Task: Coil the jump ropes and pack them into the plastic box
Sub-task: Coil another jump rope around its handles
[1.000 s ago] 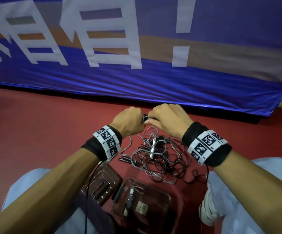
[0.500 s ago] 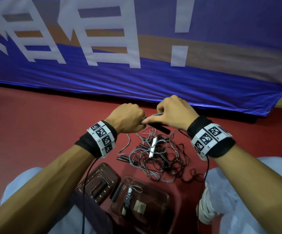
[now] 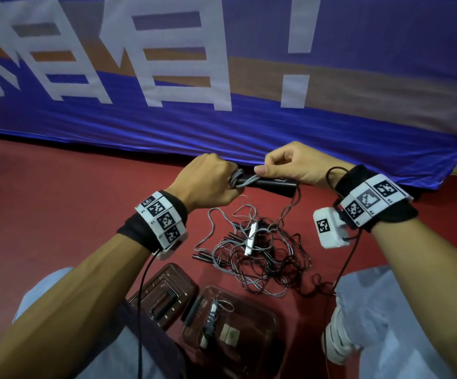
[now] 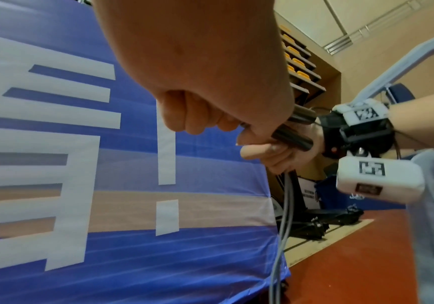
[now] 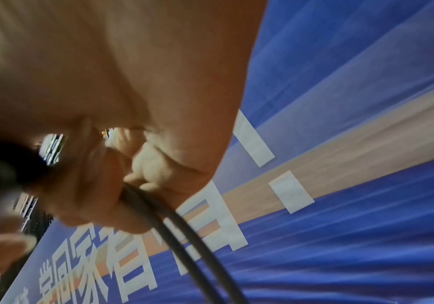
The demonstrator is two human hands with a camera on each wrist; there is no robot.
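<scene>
Above the floor, my left hand point(image 3: 208, 181) grips the left end of a pair of black jump rope handles point(image 3: 268, 184), with grey cord point(image 3: 239, 179) looped round them at my fist. My right hand point(image 3: 290, 165) holds the handles from above, its thumb pinching the grey cord against them. In the left wrist view the handles point(image 4: 292, 140) stick out of my left hand point(image 4: 210, 117) and grey cord point(image 4: 284, 216) hangs down. A dark cord point(image 5: 184, 236) runs out of my right hand point(image 5: 143, 174). Below lies a tangled pile of ropes point(image 3: 260, 253). The plastic box point(image 3: 265, 318) holds one coiled rope point(image 3: 211, 321).
The box's brown lid point(image 3: 164, 294) lies left of the box, between my knees. A blue banner point(image 3: 221, 119) hangs close behind my hands. A white shoe point(image 3: 336, 343) sits right of the box. Red floor point(image 3: 57, 201) spreads to the left.
Both hands have risen and drawn apart. The black handles, hidden between my fists before, now lie level between them, and my right wrist has turned outward.
</scene>
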